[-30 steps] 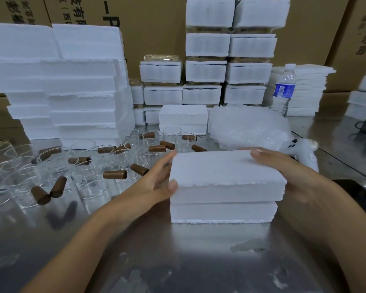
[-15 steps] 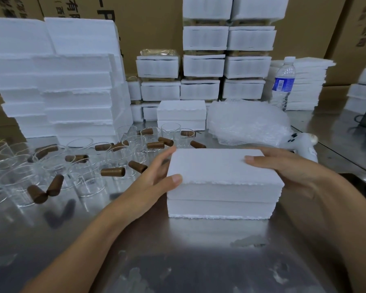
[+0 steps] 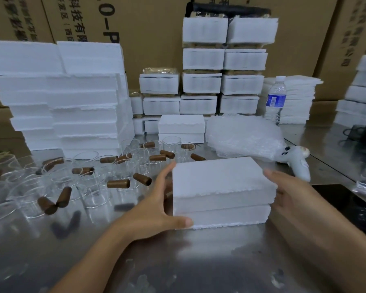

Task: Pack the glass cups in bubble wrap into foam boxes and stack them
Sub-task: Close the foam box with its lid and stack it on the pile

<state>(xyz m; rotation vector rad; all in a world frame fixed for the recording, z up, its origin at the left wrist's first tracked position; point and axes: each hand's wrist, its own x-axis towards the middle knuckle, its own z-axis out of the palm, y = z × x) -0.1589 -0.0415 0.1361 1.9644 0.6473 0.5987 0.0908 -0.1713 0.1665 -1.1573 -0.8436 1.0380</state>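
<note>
A closed white foam box [image 3: 220,191], lid on base, stands on the steel table in front of me. My left hand [image 3: 156,208] grips its left end, thumb under the lower front corner and fingers up the side. My right hand [image 3: 287,193] presses against its right end. Several clear glass cups with brown wooden handles [image 3: 118,183] stand and lie to the left. A heap of bubble wrap [image 3: 243,138] lies behind the box. What the box holds is hidden.
Tall piles of foam pieces [image 3: 72,102] rise at back left. Stacked packed foam boxes [image 3: 222,81] stand at back centre, with another closed box [image 3: 181,131] before them. A water bottle [image 3: 276,100] and a white controller [image 3: 296,160] are at right. Cardboard cartons line the back.
My left thumb slid down from the lid's edge to the bottom front corner of the box. My right hand shifted from the lid's top down to the right end. The view tilted slightly.
</note>
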